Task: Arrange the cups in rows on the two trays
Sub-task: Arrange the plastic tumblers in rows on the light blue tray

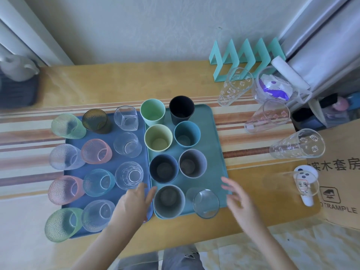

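Two trays: blue tray (144, 152) full, teal tray (216, 137) missing its third column. Four printed glasses (235, 86) remain on table. Left hand (132, 201), right hand (239, 199) empty, fingers spread.

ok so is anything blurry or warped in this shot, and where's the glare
Head view: the right hand is smeared by motion blur, the left hand sharper; wide-angle distortion makes the outer cups lean outward, such as the clear printed glass; soft glare washes the wooden tabletop at the back left.

Upright cups (163, 170) in rows on blue tray (145, 145), teal tray (213, 137).
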`<move>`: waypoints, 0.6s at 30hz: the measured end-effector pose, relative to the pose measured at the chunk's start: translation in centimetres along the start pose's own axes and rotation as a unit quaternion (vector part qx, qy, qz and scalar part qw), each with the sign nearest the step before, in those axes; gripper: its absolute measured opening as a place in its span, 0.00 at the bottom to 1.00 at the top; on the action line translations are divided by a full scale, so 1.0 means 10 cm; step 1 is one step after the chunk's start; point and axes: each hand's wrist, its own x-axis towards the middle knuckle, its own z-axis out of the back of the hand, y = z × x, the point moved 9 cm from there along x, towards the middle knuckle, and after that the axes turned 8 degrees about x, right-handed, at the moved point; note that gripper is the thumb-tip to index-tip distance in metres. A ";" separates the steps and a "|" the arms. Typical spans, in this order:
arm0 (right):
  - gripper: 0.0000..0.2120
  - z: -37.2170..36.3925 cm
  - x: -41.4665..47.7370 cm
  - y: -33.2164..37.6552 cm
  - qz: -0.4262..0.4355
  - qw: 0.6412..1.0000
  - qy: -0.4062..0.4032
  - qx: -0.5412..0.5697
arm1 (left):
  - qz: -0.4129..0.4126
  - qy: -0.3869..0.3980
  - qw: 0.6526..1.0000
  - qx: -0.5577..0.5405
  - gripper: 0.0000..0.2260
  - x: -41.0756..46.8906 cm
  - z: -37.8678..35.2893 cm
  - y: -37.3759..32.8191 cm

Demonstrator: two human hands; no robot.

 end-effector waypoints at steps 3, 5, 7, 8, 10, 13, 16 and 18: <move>0.12 0.24 0.35 0.21 -0.035 0.995 -0.075 0.056 | 0.015 -0.041 0.997 0.065 0.25 0.08 0.23 0.05; 0.16 0.13 0.58 0.33 -0.051 0.997 -0.048 0.033 | 0.023 -0.088 0.995 0.051 0.25 0.17 0.35 0.02; 0.18 -0.08 0.75 0.43 -0.044 0.999 -0.007 -0.016 | 0.032 -0.100 0.995 0.002 0.21 0.22 0.37 0.01; 0.18 -0.16 0.82 0.48 -0.036 0.998 0.005 -0.050 | 0.014 -0.133 0.991 -0.017 0.18 0.26 0.41 0.00; 0.19 -0.27 0.93 0.51 -0.029 0.994 0.012 -0.105 | 0.029 -0.175 0.982 -0.068 0.17 0.27 0.47 0.02; 0.17 -0.33 0.98 0.49 -0.024 0.985 0.003 -0.169 | 0.036 -0.157 0.984 -0.074 0.17 0.32 0.38 0.00; 0.15 -0.26 0.97 0.50 -0.025 0.976 -0.029 -0.212 | 0.029 -0.151 0.983 -0.101 0.14 0.35 0.37 -0.03; 0.13 -0.25 0.97 0.50 -0.018 0.976 -0.037 -0.216 | 0.030 -0.141 0.983 -0.111 0.15 0.37 0.34 -0.04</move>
